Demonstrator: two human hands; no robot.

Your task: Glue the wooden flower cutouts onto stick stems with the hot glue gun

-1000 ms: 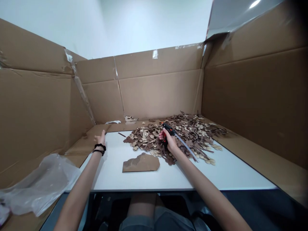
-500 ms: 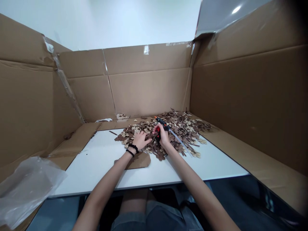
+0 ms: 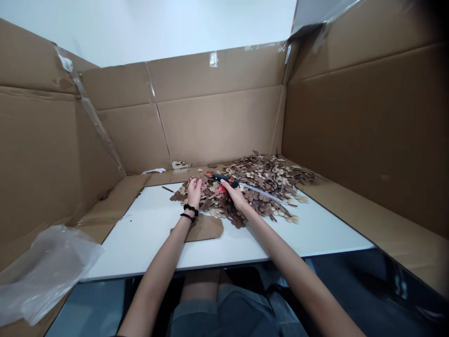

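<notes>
In my right hand (image 3: 233, 193) is a black and orange hot glue gun (image 3: 224, 179), its orange nozzle turned left and a long clear glue stick (image 3: 264, 193) running out of its back. My left hand (image 3: 194, 192) is raised with fingertips pinched together on a thin brown flower-shaped cutout, mostly hidden by the fingers, close in front of the nozzle. Beneath both hands spreads a heap of brown and cream flower-shaped cutouts (image 3: 277, 180), mixed with thin dark strips. A flat piece of cardboard (image 3: 206, 229) lies by my left wrist.
Tall cardboard walls (image 3: 220, 112) enclose the white table (image 3: 140, 234) at the back and sides. A crumpled clear plastic bag (image 3: 49, 267) lies at the left front. One dark strip (image 3: 167, 189) rests left of the heap.
My left hand has lifted off the heap and closed its fingertips on a cutout. The glue gun has moved left and levelled, bringing its nozzle near those fingertips.
</notes>
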